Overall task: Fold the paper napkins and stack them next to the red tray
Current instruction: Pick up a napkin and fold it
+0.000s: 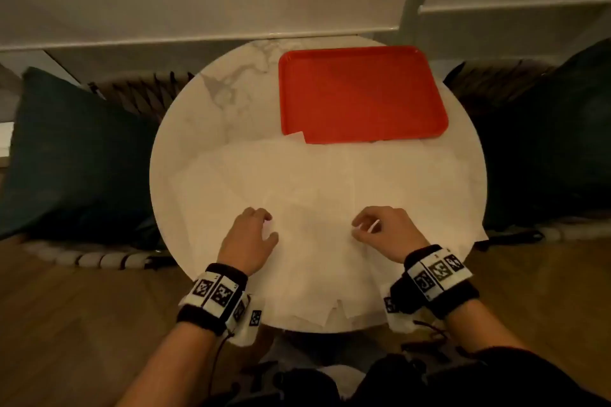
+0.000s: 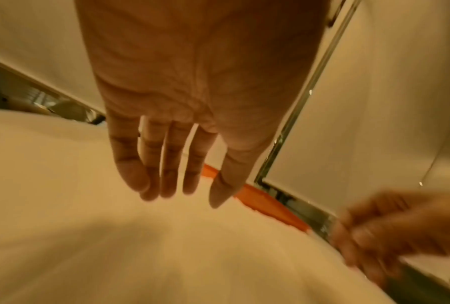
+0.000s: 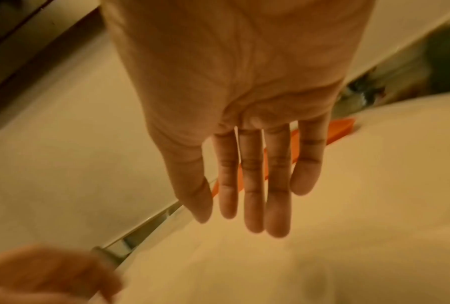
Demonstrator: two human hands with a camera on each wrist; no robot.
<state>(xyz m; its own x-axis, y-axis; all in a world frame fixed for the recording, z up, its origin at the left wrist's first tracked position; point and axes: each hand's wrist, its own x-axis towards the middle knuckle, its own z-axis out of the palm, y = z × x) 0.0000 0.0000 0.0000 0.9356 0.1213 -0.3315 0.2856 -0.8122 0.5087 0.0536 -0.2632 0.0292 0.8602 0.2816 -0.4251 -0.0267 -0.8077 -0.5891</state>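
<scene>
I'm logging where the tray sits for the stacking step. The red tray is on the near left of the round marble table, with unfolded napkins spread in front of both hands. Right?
Not quite. The head view shows the red tray on the far right of the round marble table, not the near left. The rest holds: unfolded napkins are spread by the left hand and right hand.

Table top (image 1: 231,86): white marble look with grey veining at 11 o'clock; smooth, slight sheen.
Red tray (image 1: 363,92): plastic look, smooth, faintly glossy, at 1 o'clock.
Paper napkins (image 1: 314,175): thin white paper, matt, creased; overlapping sheets.
Floor (image 1: 82,307): wood, smooth boards.
Cushion (image 1: 66,158): dark teal cloth, matt, at 9 o'clock.
Wristbands (image 1: 215,301): black cloth, printed markers.
</scene>
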